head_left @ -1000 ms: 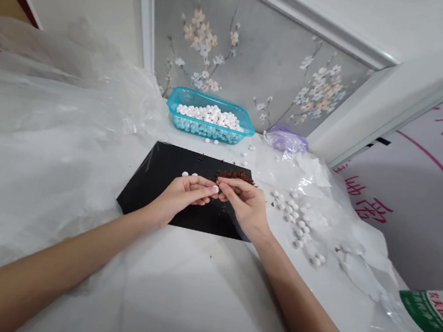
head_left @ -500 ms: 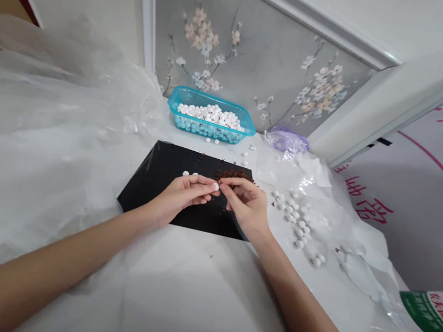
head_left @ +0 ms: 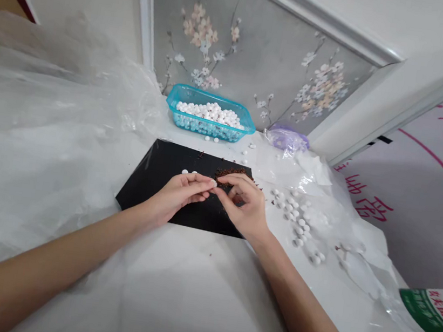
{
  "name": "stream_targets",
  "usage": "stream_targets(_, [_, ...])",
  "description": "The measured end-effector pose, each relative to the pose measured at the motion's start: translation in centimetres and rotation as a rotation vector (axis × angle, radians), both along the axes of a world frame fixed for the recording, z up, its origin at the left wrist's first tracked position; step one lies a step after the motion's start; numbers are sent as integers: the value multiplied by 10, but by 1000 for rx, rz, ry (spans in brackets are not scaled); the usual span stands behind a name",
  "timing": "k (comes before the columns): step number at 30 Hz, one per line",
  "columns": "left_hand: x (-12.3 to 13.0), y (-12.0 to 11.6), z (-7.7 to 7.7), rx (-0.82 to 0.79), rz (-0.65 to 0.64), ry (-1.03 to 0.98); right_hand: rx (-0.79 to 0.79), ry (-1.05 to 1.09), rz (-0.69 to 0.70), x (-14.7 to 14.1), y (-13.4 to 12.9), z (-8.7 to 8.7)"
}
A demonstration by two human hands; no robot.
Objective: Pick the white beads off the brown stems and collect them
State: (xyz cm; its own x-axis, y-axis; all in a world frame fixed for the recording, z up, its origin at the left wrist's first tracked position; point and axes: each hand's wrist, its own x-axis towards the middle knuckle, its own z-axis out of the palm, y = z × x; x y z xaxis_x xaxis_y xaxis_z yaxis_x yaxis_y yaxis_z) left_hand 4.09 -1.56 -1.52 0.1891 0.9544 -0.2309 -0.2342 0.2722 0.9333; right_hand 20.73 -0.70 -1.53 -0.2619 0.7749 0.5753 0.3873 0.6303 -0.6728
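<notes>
A small white ball [head_left: 213,183] is pinched between the thumb and forefinger of my left hand [head_left: 179,193], over a black board [head_left: 155,173]. My right hand [head_left: 246,204] meets it from the other side, thumb and forefinger curved at the ball's edge. Whether anything else is between those right fingertips is too small to tell. Just behind the right fingers lies a heap of dark reddish-brown bits [head_left: 231,174], partly hidden. Beyond my left fingers, a couple of loose white balls [head_left: 185,172] rest on the board.
A blue plastic basket [head_left: 205,133] full of white balls stands against the wall. More white balls [head_left: 291,210] lie scattered at right, near clear plastic bags and a purple bag [head_left: 288,139]. Plastic sheeting [head_left: 42,164] covers the left side. A green-labelled bottle [head_left: 433,312] lies at far right.
My right thumb and forefinger have spread slightly apart, around the ball's edge. My left hand keeps its pinch on the ball. The view has shifted slightly.
</notes>
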Motion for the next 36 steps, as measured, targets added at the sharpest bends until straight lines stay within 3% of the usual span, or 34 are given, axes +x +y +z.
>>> stream_targets(10, [0, 0, -2, -7, 9, -57, -78, 89, 48, -4, -1, -4])
stream_targets(17, [0, 1, -3, -4, 11, -75, -71, 84, 0, -6, -3, -6])
stream_targets(36, [0, 1, -4, 1, 17, -72, -146, 164, 112, -7, -2, -10])
